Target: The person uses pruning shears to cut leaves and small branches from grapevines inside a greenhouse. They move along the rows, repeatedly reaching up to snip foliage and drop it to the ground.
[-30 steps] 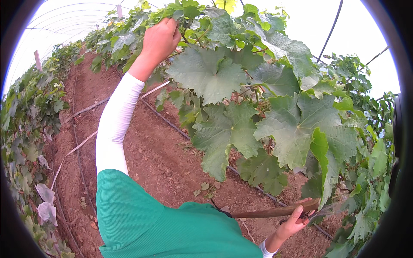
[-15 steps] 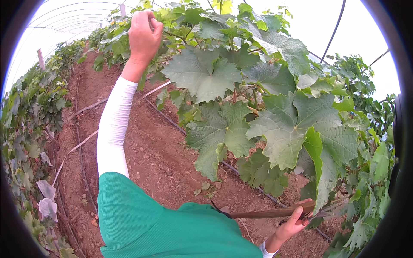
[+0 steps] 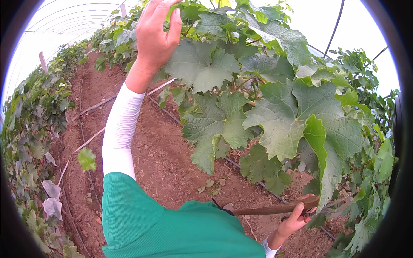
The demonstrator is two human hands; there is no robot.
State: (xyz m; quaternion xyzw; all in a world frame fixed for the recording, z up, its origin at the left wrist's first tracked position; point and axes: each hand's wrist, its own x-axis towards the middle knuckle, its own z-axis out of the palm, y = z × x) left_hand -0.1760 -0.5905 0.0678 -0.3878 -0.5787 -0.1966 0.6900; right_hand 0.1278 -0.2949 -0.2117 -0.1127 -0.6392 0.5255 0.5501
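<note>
The left hand (image 3: 155, 36) is raised high with its fingers spread and open, palm against the upper foliage of the grapevine (image 3: 275, 107), just beside a big lobed leaf (image 3: 202, 66) and holding nothing. The right hand (image 3: 294, 219) is low near the vine's lower leaves, closed around the handle of a brown pruning tool (image 3: 275, 209) whose length lies roughly level across the body (its cutting end is hidden among the leaves, so I cannot tell whether the blades are on a shoot). A white sleeve (image 3: 120, 129) covers the left forearm. Reddish bare soil (image 3: 167, 159) with thin drip lines (image 3: 92, 139) runs between this row and the vine row on the far left (image 3: 34, 120), under a pale tunnel cover.

The work seems to be at the sorting stage: the free hand parting canopy to find a shoot. The next move likely calls for a firm hold on one stem, clear of the blades, with the tool brought up to it
</note>
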